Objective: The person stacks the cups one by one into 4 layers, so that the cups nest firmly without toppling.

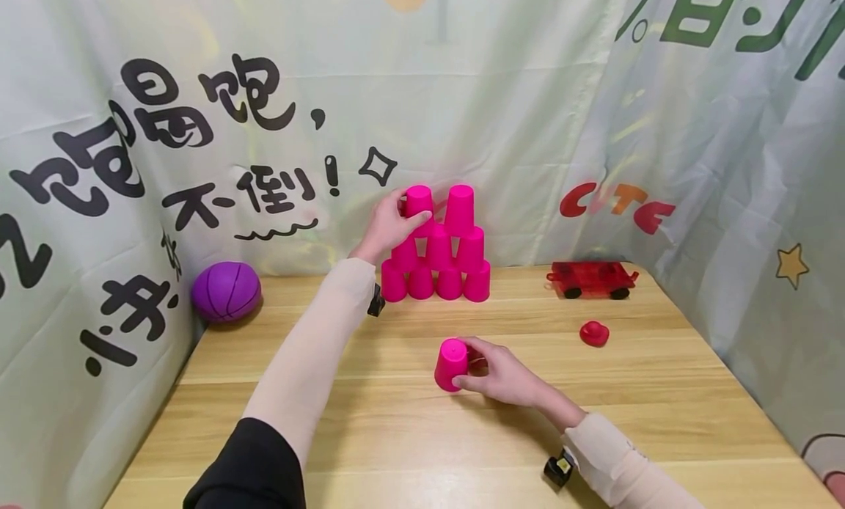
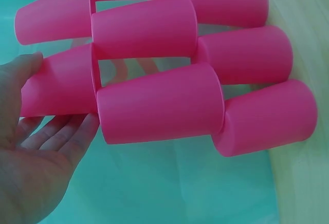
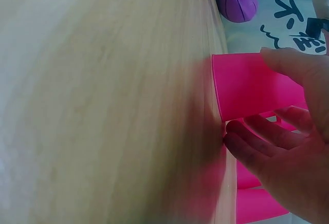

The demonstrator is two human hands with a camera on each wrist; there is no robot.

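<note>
Left hand point(image 1: 386, 226) grips the pyramid's top-left cup point(image 1: 419, 201); right hand point(image 1: 505, 377) clasps a lone cup point(image 1: 452, 364) (all inverted, contents hidden).

We see nine bright pink plastic cups point(image 1: 439, 254) stacked in a pyramid near the far edge of the pale wood-grain table point(image 1: 409, 450), and one more bright pink plastic cup point(image 1: 452, 364) near the table's middle. A purple ball with dark seam lines point(image 1: 227, 291) sits at the far left corner. A translucent red toy car with black wheels point(image 1: 592, 279) and a small red knob-shaped piece point(image 1: 594, 334) lie toward the right edge. Our sleeves point(image 1: 310, 362) are cream with black above. The pale green backdrop cloth point(image 1: 502, 105) bears black characters, red-orange letters and a yellow star.
</note>
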